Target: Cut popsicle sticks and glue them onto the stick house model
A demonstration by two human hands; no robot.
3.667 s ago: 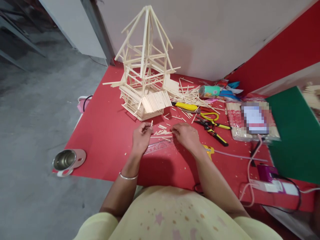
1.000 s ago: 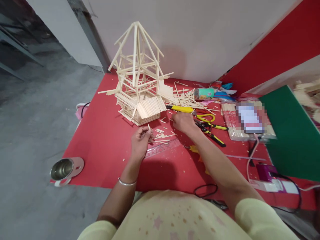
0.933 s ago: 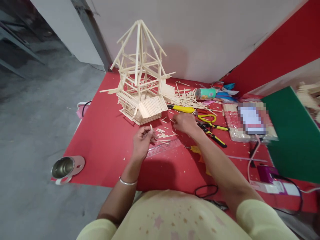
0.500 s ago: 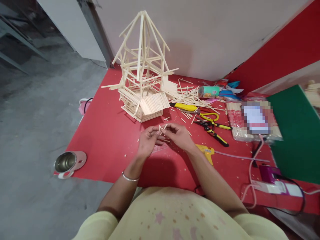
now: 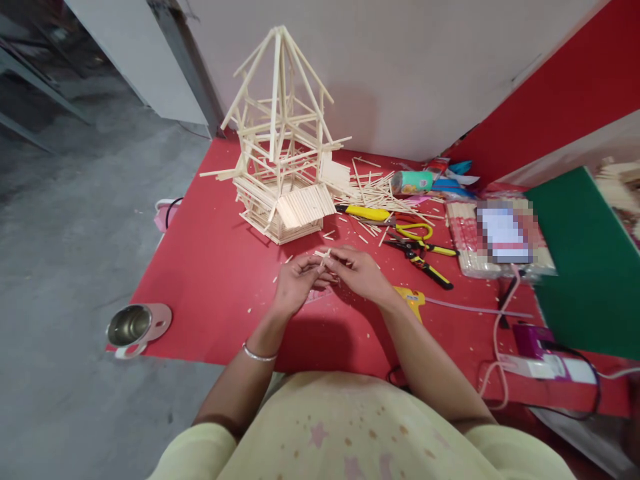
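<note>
Poking out between left fingers (image 5: pixel 303 265) and right fingers (image 5: pixel 346 256) are short sticks (image 5: pixel 323 254).

Red table (image 5: pixel 200 267) before you carried: stick tower (image 5: pixel 283 122), loose stick pile (image 5: pixel 373 192), yellow-handled scissors (image 5: pixel 414 231), black-yellow cutters (image 5: pixel 420 259), yellow glue gun (image 5: pixel 412 301), mug (image 5: pixel 159 319), bagged sticks (image 5: pixel 463 237).

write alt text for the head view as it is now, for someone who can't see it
A person's left hand and right hand meet over a red table, pinching small pale sticks at the fingertips. Behind them stands a pointed, tower-like stick frame, with yellow-and-black cutters lying to its right and a mug at the near left corner.
</note>
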